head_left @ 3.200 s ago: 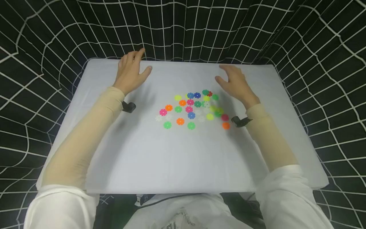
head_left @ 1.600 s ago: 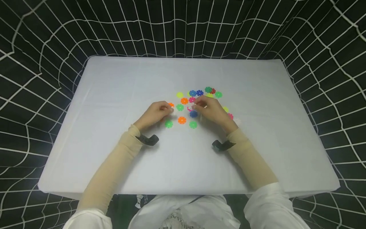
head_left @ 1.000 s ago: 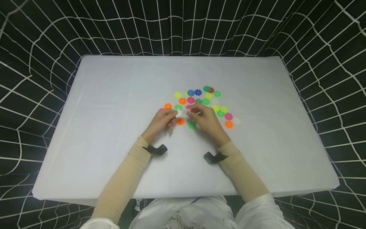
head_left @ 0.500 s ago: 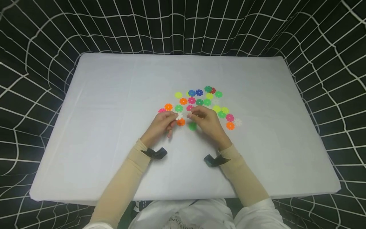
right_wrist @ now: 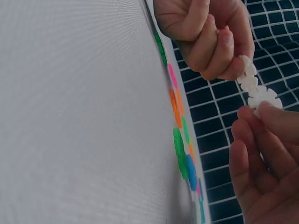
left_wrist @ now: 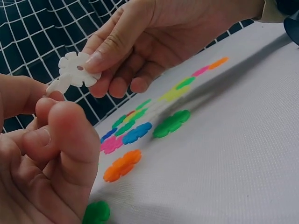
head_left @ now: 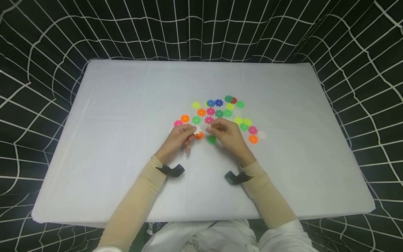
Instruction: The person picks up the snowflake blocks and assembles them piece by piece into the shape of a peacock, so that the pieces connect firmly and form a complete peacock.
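Note:
Just above the table in the head view, my left hand pinches a white notched snowflake disc between thumb and index finger. Facing it, my right hand pinches a second white disc by its edge. In the right wrist view the left hand's disc stands at an angle to the other, their notched edges meeting. The left wrist view shows the right hand's disc face on, small hole at its centre. The other fingers of the right hand are loosely bent. Below lies an orange disc.
Several flat snowflake discs lie scattered over the middle of the white table, among them a blue disc, a green disc and a pink disc. Dark curtains with white netting surround the table's far side and flanks.
From wide apart near the table's far edge, both hands came inward and toward the body, each picking up a white disc. They brought the discs together; over the last half second they barely moved.

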Available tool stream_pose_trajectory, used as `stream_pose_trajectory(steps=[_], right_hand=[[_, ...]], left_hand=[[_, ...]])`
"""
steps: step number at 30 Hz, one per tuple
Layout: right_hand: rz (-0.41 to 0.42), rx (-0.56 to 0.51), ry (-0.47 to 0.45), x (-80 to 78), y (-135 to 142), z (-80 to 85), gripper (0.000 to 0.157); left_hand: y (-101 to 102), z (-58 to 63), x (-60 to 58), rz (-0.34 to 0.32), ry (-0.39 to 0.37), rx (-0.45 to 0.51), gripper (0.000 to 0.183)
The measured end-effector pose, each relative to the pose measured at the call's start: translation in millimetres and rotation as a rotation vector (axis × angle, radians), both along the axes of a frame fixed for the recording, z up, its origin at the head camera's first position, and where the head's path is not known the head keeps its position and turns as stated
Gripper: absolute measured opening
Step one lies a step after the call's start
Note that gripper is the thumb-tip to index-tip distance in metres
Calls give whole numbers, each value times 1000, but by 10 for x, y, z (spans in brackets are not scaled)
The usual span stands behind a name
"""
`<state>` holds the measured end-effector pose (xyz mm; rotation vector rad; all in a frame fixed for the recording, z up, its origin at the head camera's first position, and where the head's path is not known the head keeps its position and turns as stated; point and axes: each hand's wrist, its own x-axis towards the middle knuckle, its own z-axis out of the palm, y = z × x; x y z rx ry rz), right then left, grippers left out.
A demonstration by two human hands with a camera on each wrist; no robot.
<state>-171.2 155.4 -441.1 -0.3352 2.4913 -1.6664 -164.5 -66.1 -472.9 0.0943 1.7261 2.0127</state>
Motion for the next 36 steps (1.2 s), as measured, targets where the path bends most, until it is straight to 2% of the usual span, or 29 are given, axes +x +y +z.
stream_pose_trajectory(steps=[19,28,32,36], right_hand=[[15,1,-1,5,0,-32,9],[0,81,20,26,-25,-18,4],[16,82,46,35,-63,9,4],[57,99,0,14,-61,24,10]], left_hand=[[2,-29,-4,-13,-11,6,33],[28,-47,-20,-47,1,18,30],[29,-30,-10,-14,7,31,30],[41,-32,-5,45,-5,69,28]])
